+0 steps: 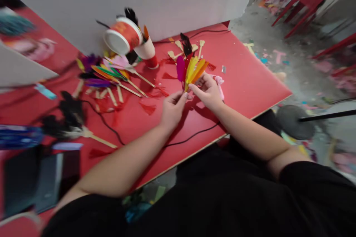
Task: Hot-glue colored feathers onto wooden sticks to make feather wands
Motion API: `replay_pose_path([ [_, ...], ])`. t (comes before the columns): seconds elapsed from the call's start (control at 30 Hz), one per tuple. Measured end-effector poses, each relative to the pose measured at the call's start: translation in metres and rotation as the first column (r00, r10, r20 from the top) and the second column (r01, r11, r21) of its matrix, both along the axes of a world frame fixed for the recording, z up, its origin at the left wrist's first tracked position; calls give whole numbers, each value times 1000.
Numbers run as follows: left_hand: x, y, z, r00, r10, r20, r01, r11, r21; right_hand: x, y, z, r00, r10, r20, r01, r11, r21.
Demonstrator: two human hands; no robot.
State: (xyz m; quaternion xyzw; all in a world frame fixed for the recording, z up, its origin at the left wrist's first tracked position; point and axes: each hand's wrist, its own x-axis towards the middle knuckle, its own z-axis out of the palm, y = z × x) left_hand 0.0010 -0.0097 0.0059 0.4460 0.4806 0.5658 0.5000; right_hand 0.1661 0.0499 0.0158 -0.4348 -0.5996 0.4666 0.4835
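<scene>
Yellow, orange and magenta feathers (191, 69) fan upward between my two hands, over the red table. My left hand (174, 109) pinches their lower end, with thumb and fingertips together. Close by on the right, my right hand (209, 90) is closed around the orange and yellow feathers, thumb at their base. The fingers partly cover the bottom of the bunch, so I cannot tell what joins it. A pink tool (219, 86) lies just beyond my right hand. Behind the feathers are pale wooden sticks (201, 46) and a black feather (186, 43).
Feathered sticks (119, 76) with red tassels are heaped on the left of the red table (250, 81). Paper cups (147, 52) stand against the wall. A black cable (194, 133) crosses near the front edge. Dark feathers (68, 113) and a tablet-like slab (48, 181) lie at left.
</scene>
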Motion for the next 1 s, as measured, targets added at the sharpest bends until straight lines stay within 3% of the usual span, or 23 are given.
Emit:
replay_pose_path([
  [0.1, -2, -2, 6, 995, 16, -96, -21, 998, -51, -2, 6, -10, 993, 20, -118, -10, 996, 91],
  [0.13, -3, -2, 4, 992, 16, -125, -25, 997, -74, -4, 7, -18, 991, 68, -115, -51, 988, 143],
  [0.27, -5, -2, -7, 986, -13, -165, -2, 996, -91, -11, 10, -41, 957, 47, -285, 5, 984, 177],
  [0.33, -1, -2, -7, 997, -20, -71, 15, 998, -69, -10, 9, -39, 949, 18, -316, 39, 984, 174],
  [0.5, 0, -3, -6, 999, -2, 47, 5, 998, -67, -7, 8, -32, 977, -21, -214, 48, 991, 124],
  [0.63, 0, -3, 0, 998, -1, 70, 7, 996, -86, -9, 7, -26, 975, -5, -220, 19, 998, 58],
  [0.8, 1, -2, 3, 996, -26, 90, 33, 996, -78, -10, 5, -26, 966, 37, -257, -19, 997, 72],
  [1.0, -1, -3, 1, 998, -35, 52, 37, 999, -39, -7, 4, -26, 986, 28, -166, -15, 997, 78],
])
